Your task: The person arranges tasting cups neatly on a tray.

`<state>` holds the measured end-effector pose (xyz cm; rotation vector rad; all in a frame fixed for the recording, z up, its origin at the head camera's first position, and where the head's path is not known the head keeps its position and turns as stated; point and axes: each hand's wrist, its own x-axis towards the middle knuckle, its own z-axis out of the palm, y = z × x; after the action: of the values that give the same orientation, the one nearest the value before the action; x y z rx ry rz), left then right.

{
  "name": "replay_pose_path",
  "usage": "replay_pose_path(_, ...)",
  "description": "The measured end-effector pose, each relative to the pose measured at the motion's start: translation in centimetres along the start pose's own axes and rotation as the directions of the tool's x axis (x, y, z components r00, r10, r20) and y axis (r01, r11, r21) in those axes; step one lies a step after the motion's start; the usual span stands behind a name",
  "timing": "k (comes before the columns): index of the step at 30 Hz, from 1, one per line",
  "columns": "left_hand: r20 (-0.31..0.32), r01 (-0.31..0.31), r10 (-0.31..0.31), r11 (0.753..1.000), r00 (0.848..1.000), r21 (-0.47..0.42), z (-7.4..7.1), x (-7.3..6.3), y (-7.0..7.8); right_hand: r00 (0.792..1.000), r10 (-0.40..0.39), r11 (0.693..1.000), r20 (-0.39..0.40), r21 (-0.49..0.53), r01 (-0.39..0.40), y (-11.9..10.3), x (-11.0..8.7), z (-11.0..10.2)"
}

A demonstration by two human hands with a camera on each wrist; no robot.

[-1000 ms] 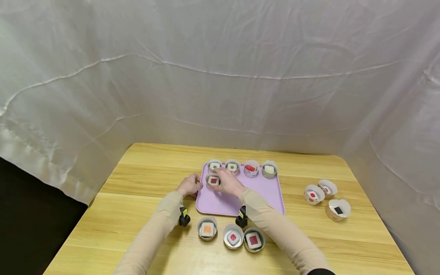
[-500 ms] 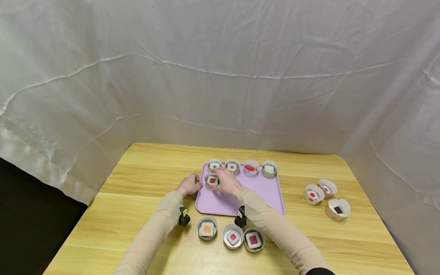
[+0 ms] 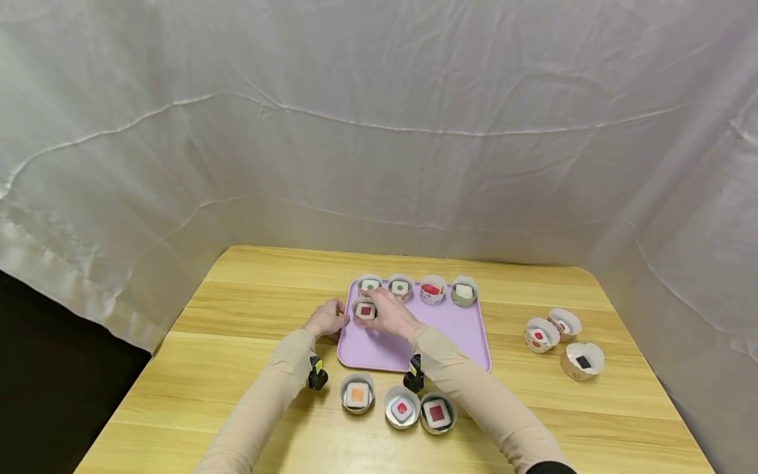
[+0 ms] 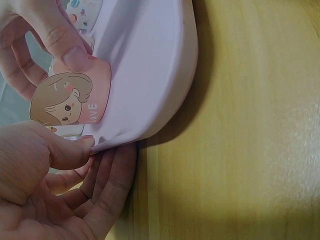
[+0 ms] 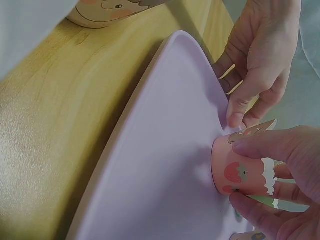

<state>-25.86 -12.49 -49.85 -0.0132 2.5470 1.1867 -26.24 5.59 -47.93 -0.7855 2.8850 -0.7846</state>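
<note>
A lilac tray [image 3: 432,336] lies on the wooden table. My left hand [image 3: 324,320] pinches its left rim, thumb on top and fingers underneath in the left wrist view. Near that rim, my right hand [image 3: 392,313] grips a pink paper cupcake cup [image 5: 237,167] with strawberries and a cartoon face printed on it. Inside the cup is a white sushi-like block [image 3: 365,311] with a dark red square centre. The cup stands upright at the tray surface, just in front of the back row.
Along the tray's back edge are several filled cups, including a green one [image 3: 464,292]. In front of the tray stand a cup with an orange-topped block [image 3: 356,395] and two others. A group of three, among them a brown cup [image 3: 582,362], sits at the right.
My right hand has shifted the pink cup slightly left, closer to the tray's left rim. The left hand stays at the rim.
</note>
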Motion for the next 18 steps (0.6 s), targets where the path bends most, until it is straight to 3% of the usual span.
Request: replay_pose_path(18, 0.000, 0.004, -0.004, 1.000, 1.000, -0.011, 0.06, -0.06, 0.02, 0.999, 0.030, 0.999, 0.034, 0.034, -0.031, -0.57, -0.60, -0.72)
